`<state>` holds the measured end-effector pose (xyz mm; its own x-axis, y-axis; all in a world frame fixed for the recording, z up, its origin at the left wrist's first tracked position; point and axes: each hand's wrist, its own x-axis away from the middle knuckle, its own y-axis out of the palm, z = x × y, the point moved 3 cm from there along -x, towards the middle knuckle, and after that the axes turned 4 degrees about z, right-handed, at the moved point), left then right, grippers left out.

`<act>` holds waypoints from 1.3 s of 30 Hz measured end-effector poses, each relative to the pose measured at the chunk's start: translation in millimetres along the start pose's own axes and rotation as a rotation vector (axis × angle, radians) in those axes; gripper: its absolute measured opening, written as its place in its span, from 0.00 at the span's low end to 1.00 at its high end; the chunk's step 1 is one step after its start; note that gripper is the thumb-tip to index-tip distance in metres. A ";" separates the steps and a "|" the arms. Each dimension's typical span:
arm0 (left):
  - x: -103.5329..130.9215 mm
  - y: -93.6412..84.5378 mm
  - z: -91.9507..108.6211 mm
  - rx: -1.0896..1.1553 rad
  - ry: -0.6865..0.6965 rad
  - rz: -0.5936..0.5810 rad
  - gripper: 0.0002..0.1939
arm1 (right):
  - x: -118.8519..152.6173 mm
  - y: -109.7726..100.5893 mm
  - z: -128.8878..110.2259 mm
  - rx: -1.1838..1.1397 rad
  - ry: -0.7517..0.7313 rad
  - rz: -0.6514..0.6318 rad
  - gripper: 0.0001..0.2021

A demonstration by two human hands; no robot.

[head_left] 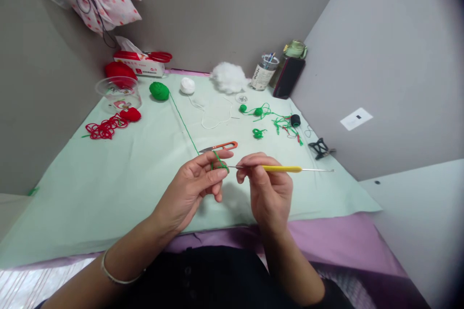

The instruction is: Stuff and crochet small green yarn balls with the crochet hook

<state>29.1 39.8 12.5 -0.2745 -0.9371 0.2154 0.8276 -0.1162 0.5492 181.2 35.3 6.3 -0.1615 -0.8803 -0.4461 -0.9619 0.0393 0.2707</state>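
Observation:
My left hand [199, 181] pinches green yarn [220, 159] between thumb and fingers, with a strand looped over the index finger. That strand runs back to a green yarn ball [159, 91] on the table. In my right hand [270, 183] is a double-ended crochet hook [282, 169] with a yellow grip, held like a pencil. Its left metal tip meets the green yarn at my left fingertips; the other end points right. Just behind my left fingers lie orange thread snips [228, 145].
A white yarn ball [187, 86] and stuffing [229, 77] sit at the back. Red yarn [105, 126] and a clear tub [119, 94] are left. Small green crocheted pieces [258, 133], a black thread spool [295, 120], a phone [289, 77] and a pen cup [264, 75] are right.

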 end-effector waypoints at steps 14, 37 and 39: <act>-3.0 -0.2 -0.8 -0.013 0.009 -0.020 0.16 | -3.5 1.5 -4.4 0.061 0.006 -0.067 0.08; 1.1 -3.0 -0.1 -0.276 0.279 0.004 0.19 | -5.0 -0.6 2.4 -0.122 0.139 -0.087 0.08; 2.3 -1.9 1.2 -0.289 0.302 0.018 0.19 | -5.0 -0.6 2.5 -0.124 0.138 -0.090 0.08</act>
<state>26.4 38.3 12.9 -0.1380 -0.9893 -0.0472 0.9461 -0.1458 0.2892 182.0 40.9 6.2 -0.0358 -0.9343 -0.3546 -0.9352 -0.0938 0.3414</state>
